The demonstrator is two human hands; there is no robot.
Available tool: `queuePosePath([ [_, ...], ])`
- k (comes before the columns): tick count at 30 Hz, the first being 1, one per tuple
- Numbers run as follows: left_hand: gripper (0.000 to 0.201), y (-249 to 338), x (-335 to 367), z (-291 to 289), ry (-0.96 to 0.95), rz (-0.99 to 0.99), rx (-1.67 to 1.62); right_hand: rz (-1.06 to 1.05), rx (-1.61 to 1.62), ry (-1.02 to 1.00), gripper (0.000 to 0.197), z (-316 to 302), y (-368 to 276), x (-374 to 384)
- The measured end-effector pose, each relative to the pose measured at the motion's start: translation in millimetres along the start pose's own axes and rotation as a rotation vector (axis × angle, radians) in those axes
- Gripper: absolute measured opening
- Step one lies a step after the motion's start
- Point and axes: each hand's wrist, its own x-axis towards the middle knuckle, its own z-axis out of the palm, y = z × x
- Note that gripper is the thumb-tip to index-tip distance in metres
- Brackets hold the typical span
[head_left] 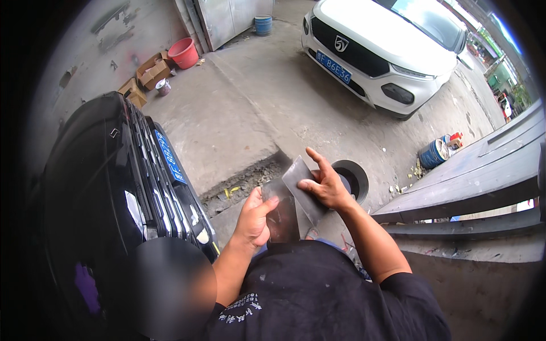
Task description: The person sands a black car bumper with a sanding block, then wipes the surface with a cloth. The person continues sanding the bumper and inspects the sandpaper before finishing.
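Note:
In front of my torso, my left hand (253, 220) grips a dark, flat rectangular sheet (283, 220), with the thumb on its face. My right hand (326, 184) holds a grey, flat rectangular sheet (300, 186) by its right side. Its thumb presses on the face while the index finger points up and away. The two sheets meet or overlap at their neighbouring edges; whether they touch I cannot tell. What they are made of does not show clearly. Just beyond my right hand stands a round black bucket (360, 177), partly hidden by the hand.
A black car (85, 170) stands close on my left, a white car (364, 45) ahead right. Grey metal panels (483, 170) line the right. A broken concrete patch (244, 179) lies ahead. Farther off are a red bucket (183, 54), cardboard boxes (153, 71) and a blue bucket (434, 154).

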Motion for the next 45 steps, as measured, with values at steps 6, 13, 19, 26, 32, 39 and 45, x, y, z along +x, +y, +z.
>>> queuePosePath([
  [6,0.025,14.6,2.8,-13.6,0.114,0.353,0.197,0.048,0.139,0.06,0.084,-4.4,31.0,-36.1],
  [13,0.025,-0.3,6.5,-17.7,0.193,0.47,0.87,0.039,-0.501,0.157,0.081,-2.9,-23.9,-8.5],
  [19,0.025,-7.1,17.2,-32.7,0.244,0.52,0.775,-0.091,-0.062,0.236,0.074,-26.2,-34.8,7.4],
  [26,0.037,1.1,23.8,-55.7,0.326,0.332,0.516,-0.006,-0.198,0.149,0.076,-8.2,8.2,-21.1],
  [32,0.034,2.4,21.7,-42.9,0.141,0.208,0.576,-0.088,-0.464,0.071,0.078,-3.7,-9.0,-23.8],
  [39,0.02,9.4,34.5,-15.8,-0.026,0.147,0.682,-0.195,-0.608,-0.026,0.08,5.2,-3.1,-23.8],
  [45,0.014,19.8,29.0,-8.8,-0.059,0.099,1.033,-0.182,-0.614,-0.01,0.08,5.2,-10.2,-24.1],
])
